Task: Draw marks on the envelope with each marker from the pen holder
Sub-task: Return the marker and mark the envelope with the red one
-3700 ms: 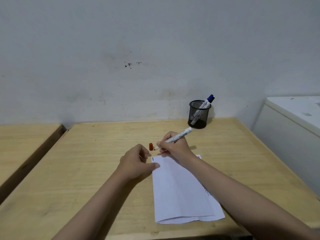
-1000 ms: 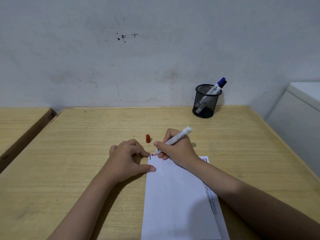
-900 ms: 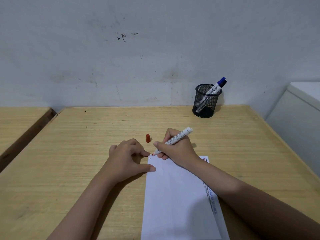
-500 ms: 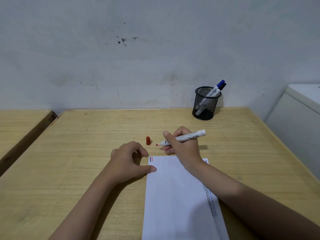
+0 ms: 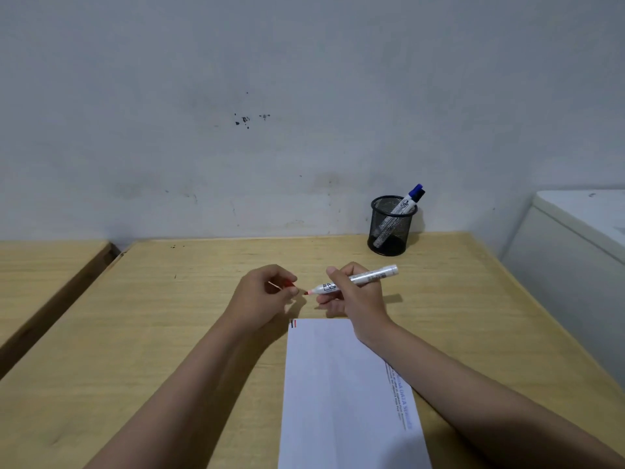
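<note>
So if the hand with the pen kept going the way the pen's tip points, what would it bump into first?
Probably the red cap pinched in the left hand. The right hand aims the red marker tip at those fingers, just short of them; depth is hard to judge.

you've got 2 markers: the uncapped red one (image 5: 355,279) and the blue-capped one (image 5: 404,207) | 1 loose red cap (image 5: 288,283) | 1 mesh pen holder (image 5: 390,228) | 1 envelope (image 5: 341,394) | 2 short marks (image 5: 294,323) at its corner, one dark, one red | 2 hands: left (image 5: 263,299), right (image 5: 355,299) | 2 counters: main (image 5: 135,333), second (image 5: 37,262) on the left
</note>
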A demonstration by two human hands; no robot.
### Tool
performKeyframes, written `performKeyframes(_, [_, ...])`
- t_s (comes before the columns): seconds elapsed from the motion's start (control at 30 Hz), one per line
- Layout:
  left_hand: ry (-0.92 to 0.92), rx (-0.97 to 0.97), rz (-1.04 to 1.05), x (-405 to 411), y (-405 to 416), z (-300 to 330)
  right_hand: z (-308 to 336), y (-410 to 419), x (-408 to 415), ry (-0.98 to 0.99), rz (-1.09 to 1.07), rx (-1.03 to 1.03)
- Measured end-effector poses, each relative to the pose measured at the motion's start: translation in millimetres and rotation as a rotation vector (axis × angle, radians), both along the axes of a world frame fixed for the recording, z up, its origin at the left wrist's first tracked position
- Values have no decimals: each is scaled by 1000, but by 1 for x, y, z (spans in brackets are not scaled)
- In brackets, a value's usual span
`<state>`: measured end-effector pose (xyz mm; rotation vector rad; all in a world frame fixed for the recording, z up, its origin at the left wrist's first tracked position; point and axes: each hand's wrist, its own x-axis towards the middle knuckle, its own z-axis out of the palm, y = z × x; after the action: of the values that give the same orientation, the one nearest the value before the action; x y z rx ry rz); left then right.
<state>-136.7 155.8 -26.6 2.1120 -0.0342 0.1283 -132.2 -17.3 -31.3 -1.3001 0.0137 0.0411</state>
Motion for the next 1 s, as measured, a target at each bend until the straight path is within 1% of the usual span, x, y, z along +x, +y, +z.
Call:
performKeyframes(0.1, [82, -433, 5, -13, -1, 18, 19, -5, -9, -122, -20, 45])
performKeyframes(0.17, [142, -650, -39, -21, -3, 29, 33, -8, -18, -210, -37, 43])
performKeyframes(0.23, [165, -780, -94, -29, -9, 37, 44, -12, -27, -281, -68, 42])
performKeyframes(0.3, [172, -847, -149, -37, -17, 45, 52, -15, -36, -334, -100, 45])
performKeyframes(0.43, [145, -864, -220, -52, -31, 59, 66, -21, -53, -409, -124, 8])
performKeyframes(0.73, [94, -866, -220, -74, -36, 76, 91, -26, -77, -515, -144, -23])
performKeyframes(0.87, [68, -839, -242, -83, -37, 81, 97, -23, -86, -523, -131, -57])
performKeyframes(1.0, [42, -827, -233, -89, -35, 84, 102, -23, -89, -516, -121, -2])
